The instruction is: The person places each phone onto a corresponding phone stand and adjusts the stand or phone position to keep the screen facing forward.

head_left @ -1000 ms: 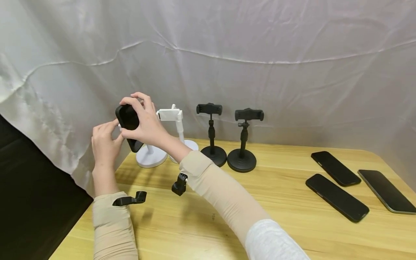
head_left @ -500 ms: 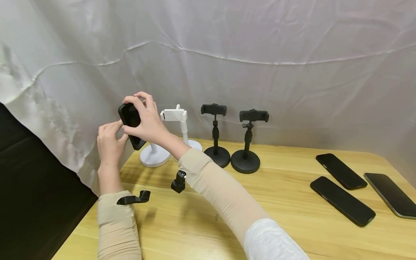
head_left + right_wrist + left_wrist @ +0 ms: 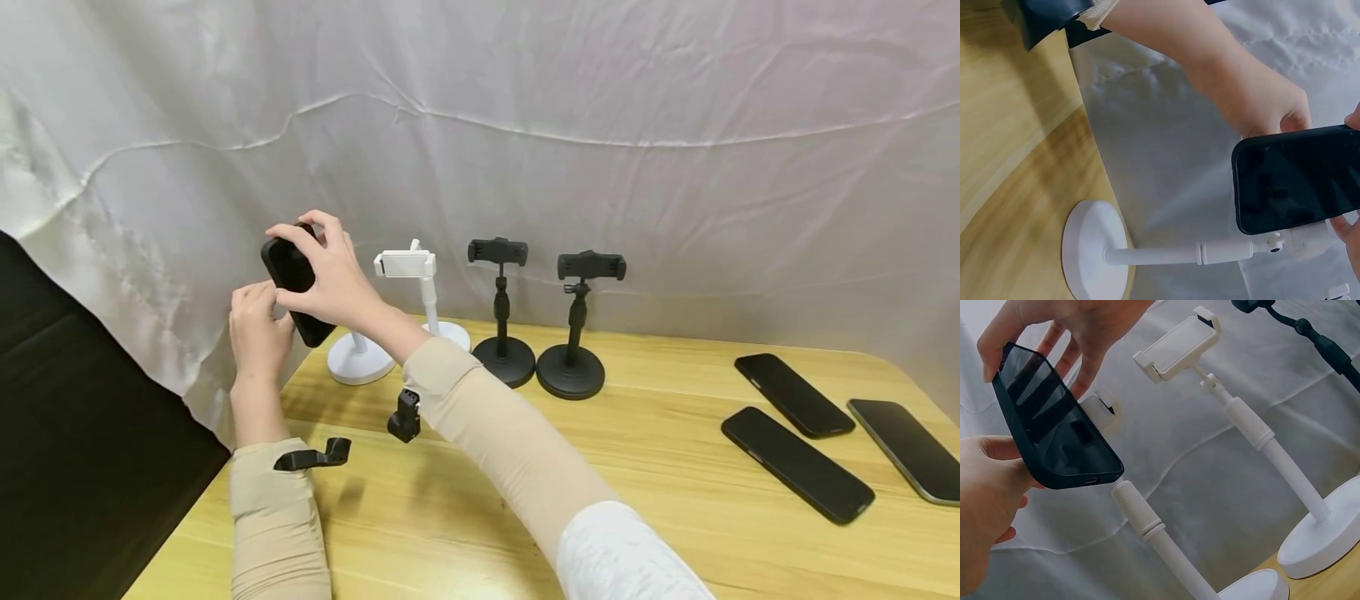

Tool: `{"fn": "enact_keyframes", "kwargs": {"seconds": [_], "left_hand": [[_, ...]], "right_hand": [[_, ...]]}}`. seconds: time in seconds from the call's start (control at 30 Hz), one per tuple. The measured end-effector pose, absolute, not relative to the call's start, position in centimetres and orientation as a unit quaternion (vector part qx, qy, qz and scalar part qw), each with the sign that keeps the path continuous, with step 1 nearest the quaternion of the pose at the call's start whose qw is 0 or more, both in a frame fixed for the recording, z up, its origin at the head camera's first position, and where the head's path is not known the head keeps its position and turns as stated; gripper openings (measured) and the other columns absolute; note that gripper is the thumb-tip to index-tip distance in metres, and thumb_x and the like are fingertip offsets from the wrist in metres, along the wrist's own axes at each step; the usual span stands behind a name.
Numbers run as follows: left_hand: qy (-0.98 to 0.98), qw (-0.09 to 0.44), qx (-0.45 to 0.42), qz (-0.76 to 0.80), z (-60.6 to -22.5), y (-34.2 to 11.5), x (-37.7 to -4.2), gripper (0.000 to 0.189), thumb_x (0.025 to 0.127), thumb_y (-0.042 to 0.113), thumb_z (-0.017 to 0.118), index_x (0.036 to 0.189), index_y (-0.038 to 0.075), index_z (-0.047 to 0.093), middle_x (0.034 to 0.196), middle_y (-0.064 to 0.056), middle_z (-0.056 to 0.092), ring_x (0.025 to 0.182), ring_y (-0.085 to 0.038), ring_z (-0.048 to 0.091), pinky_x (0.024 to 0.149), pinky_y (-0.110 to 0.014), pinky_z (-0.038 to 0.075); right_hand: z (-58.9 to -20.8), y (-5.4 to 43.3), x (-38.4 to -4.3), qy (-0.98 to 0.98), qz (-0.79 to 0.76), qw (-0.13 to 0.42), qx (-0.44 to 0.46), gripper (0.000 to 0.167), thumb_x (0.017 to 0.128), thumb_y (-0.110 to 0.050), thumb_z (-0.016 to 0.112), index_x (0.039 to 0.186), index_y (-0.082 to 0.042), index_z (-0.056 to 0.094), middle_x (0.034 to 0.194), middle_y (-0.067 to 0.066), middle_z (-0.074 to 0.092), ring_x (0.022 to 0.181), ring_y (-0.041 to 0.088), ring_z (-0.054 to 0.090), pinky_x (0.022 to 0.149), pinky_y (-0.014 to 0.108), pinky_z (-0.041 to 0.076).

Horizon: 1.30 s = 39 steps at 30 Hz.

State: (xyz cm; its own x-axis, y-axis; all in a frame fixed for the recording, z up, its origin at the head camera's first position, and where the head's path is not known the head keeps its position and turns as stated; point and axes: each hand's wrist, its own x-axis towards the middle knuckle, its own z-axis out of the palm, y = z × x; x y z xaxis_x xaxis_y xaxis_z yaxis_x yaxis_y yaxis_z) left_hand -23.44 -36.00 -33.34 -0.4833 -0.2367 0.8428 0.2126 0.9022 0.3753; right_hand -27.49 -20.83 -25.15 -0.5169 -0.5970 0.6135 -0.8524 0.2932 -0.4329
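My right hand (image 3: 330, 279) pinches a black smartphone (image 3: 1054, 419) by its long edges, thumb on one side and fingers on the other. The phone is tilted, its dark screen towards me, in front of the clamp (image 3: 1100, 411) of the leftmost white phone stand (image 3: 1154, 255). My left hand (image 3: 258, 329) is curled at the clamp's left end and grips it; its fingertips are mostly hidden behind the phone. One end of the clamp shows beyond the phone's edge in the left wrist view. Whether the phone touches the clamp I cannot tell.
A second white phone stand (image 3: 429, 296) stands close to the right, then two black phone stands (image 3: 502, 317) in the same row. Several black phones (image 3: 797, 465) lie flat at the right of the wooden table (image 3: 645, 417). A pale curtain (image 3: 600, 183) hangs behind.
The phone and my right hand have shifted slightly left relative to the stands, and the phone leans a little more. My left hand stays at the clamp. The head view has turned slightly left.
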Motion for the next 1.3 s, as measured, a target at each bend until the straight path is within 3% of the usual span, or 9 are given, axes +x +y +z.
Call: {"fn": "enact_keyframes", "kwargs": {"seconds": [0.13,0.4,0.63,0.87,1.07,1.3], "left_hand": [[-0.832,0.508,0.011,-0.222,-33.3,-36.0,-23.5,0.016,0.082,0.001,0.065,0.093,-0.011,0.065,0.105,-0.026,0.068,0.108,-0.045,0.053,0.09,-0.059,0.04],[-0.837,0.504,0.027,-0.212,-33.3,-35.8,-23.4,0.013,0.084,0.0,0.057,0.084,-0.013,0.06,0.092,-0.028,0.064,0.105,-0.046,0.053,0.085,-0.062,0.041],[-0.834,0.503,0.015,-0.228,-33.7,-36.1,-23.4,0.009,0.081,-0.002,0.064,0.088,-0.008,0.064,0.106,-0.025,0.069,0.109,-0.045,0.052,0.093,-0.058,0.041],[-0.838,0.491,0.019,-0.237,-33.6,-36.1,-23.4,0.026,0.083,-0.003,0.065,0.108,-0.006,0.068,0.117,-0.025,0.067,0.114,-0.043,0.051,0.098,-0.058,0.039],[-0.844,0.482,0.028,-0.233,-33.4,-36.0,-23.3,0.032,0.084,0.0,0.065,0.116,-0.003,0.067,0.119,-0.024,0.067,0.114,-0.044,0.051,0.096,-0.06,0.038],[-0.855,0.463,0.045,-0.23,-33.2,-35.8,-23.3,0.023,0.084,0.008,0.072,0.104,-0.002,0.068,0.119,-0.019,0.068,0.117,-0.039,0.05,0.094,-0.061,0.036]], "right_hand": [[-25.1,-21.3,-27.3,-0.788,0.376,0.175,0.456,0.064,0.079,-0.033,0.073,0.138,-0.03,0.048,0.145,0.001,0.026,0.117,0.013,0.035,0.096,0.019,0.03],[-25.3,-22.0,-26.9,-0.79,0.381,0.179,0.446,0.065,0.077,-0.033,0.074,0.137,-0.031,0.049,0.147,0.002,0.025,0.117,0.015,0.035,0.093,0.02,0.032],[-25.6,-21.8,-26.8,-0.801,0.376,0.197,0.422,0.065,0.078,-0.033,0.073,0.138,-0.032,0.047,0.148,0.004,0.023,0.128,0.021,0.031,0.101,0.024,0.031],[-25.7,-21.4,-27.1,-0.811,0.363,0.215,0.405,0.065,0.079,-0.036,0.071,0.139,-0.033,0.045,0.149,0.004,0.022,0.13,0.023,0.028,0.106,0.029,0.032],[-25.8,-21.4,-27.1,-0.818,0.355,0.233,0.389,0.064,0.08,-0.038,0.07,0.138,-0.033,0.045,0.148,0.005,0.024,0.13,0.023,0.029,0.106,0.03,0.033],[-25.7,-22.0,-26.4,-0.848,0.3,0.245,0.362,0.063,0.083,-0.041,0.066,0.141,-0.035,0.042,0.151,0.008,0.022,0.129,0.024,0.032,0.102,0.032,0.038]]}}
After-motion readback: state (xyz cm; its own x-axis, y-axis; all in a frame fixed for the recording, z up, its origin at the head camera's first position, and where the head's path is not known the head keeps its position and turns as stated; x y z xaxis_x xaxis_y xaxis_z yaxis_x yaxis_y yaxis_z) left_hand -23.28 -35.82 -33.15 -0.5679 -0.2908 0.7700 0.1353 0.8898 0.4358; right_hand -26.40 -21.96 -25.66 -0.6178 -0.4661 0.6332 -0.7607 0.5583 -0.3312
